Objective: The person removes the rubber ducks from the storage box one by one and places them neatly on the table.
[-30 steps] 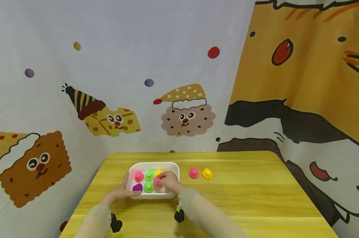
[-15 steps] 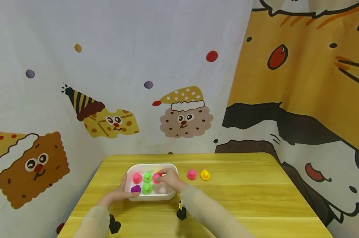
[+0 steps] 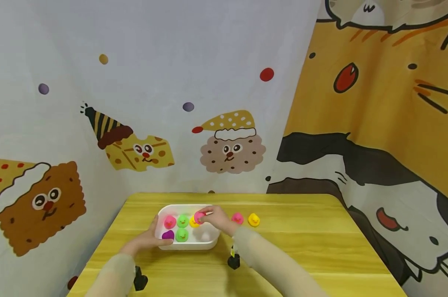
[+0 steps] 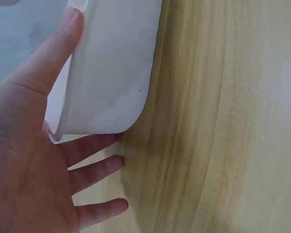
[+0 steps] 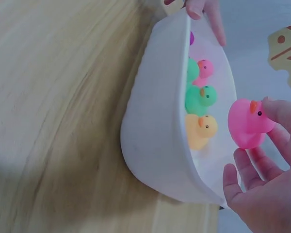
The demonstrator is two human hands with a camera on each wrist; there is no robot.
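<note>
A white plastic bin [image 3: 188, 246] stands on the table with several small rubber ducks inside. Among them are a pink duck [image 3: 170, 222], a green duck [image 3: 182, 221], another green duck [image 3: 181, 234], a yellow duck [image 3: 193, 222] and a partly covered purple toy [image 3: 167, 234]. My left hand [image 3: 146, 239] rests on the bin's left corner, its thumb [image 4: 56, 48] along the rim and its other fingers extended against the end wall. Thumb and fingers of my right hand [image 5: 269, 194] pinch a pink rubber duck [image 5: 245, 124], raised over the bin's right half.
Right of the bin, a pink duck [image 3: 237, 218] and a yellow duck [image 3: 254, 220] sit on the wooden table [image 3: 301, 243]. A printed cloth curtain [image 3: 153, 62] hangs behind the table and along its sides.
My right hand has lifted the pink duck from the bin's front right, up and back to the right, uncovering the yellow duck. The left hand stays on the bin.
</note>
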